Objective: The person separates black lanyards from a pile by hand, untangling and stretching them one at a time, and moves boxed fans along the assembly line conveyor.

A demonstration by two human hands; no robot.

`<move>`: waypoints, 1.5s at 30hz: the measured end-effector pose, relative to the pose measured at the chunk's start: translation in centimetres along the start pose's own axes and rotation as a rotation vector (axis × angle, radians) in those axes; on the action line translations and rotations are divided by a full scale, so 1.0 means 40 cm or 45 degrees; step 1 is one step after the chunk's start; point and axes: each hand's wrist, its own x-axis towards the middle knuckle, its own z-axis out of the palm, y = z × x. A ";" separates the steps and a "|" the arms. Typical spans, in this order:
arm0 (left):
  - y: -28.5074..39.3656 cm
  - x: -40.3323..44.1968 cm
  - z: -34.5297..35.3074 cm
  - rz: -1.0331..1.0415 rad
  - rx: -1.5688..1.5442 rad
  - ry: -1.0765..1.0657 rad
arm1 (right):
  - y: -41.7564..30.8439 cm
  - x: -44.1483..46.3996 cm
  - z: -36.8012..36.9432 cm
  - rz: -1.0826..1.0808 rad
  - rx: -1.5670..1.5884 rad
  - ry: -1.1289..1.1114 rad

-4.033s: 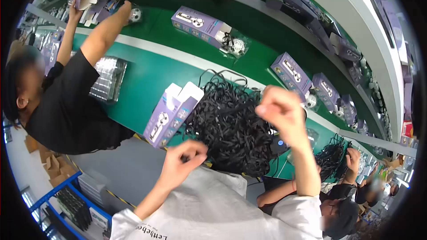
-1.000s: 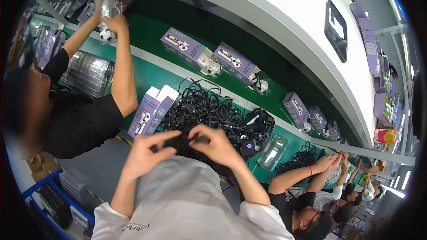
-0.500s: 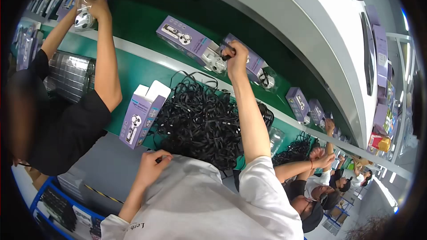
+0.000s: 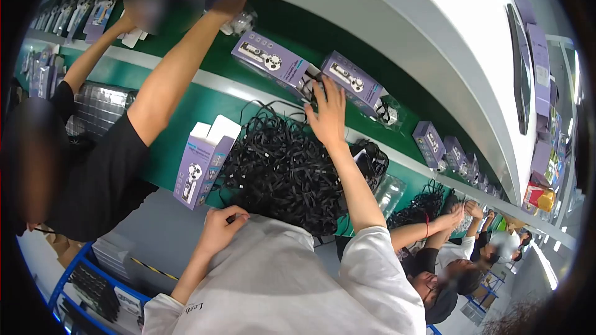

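Observation:
My right hand point(image 4: 329, 115) reaches over the green shelf with its fingers spread, the tips by the open end of a purple box point(image 4: 270, 59). Black strap and part of a white item show at that end, partly covered by my fingers. A second purple box point(image 4: 352, 80) lies just right of it. Near the front edge of the bench, beside my shirt, my left hand point(image 4: 221, 229) has curled fingers; what they hold, if anything, is too small to tell. Between my arms lies a big pile of black straps point(image 4: 282, 170). An open purple box point(image 4: 202, 164) stands left of the pile.
A co-worker's arm point(image 4: 177, 77) stretches across the shelf at the left. Clear plastic trays point(image 4: 99, 108) lie near that person. More purple boxes point(image 4: 429, 142) and a clear plastic piece point(image 4: 388, 193) are on the right, with other people beyond. A white upper shelf point(image 4: 434, 37) overhangs the bench.
My right hand has gone from closed on a black strap to open, slightly lower by the box end. My left hand stays near the bench edge. The left co-worker's arm has swung right.

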 end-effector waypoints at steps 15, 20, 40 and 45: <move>0.068 -0.069 0.015 0.194 0.023 0.063 | -0.159 -0.130 -0.341 0.324 0.846 -0.583; 0.301 0.036 0.022 0.457 -0.031 0.064 | -0.245 -0.015 -0.665 0.138 0.739 -0.512; 0.733 -0.120 0.005 1.257 0.393 -0.102 | -0.349 -0.140 -0.871 0.044 1.048 -0.492; 0.566 -0.194 -0.128 0.855 0.260 0.255 | -0.305 -0.165 -0.566 0.067 1.634 -1.047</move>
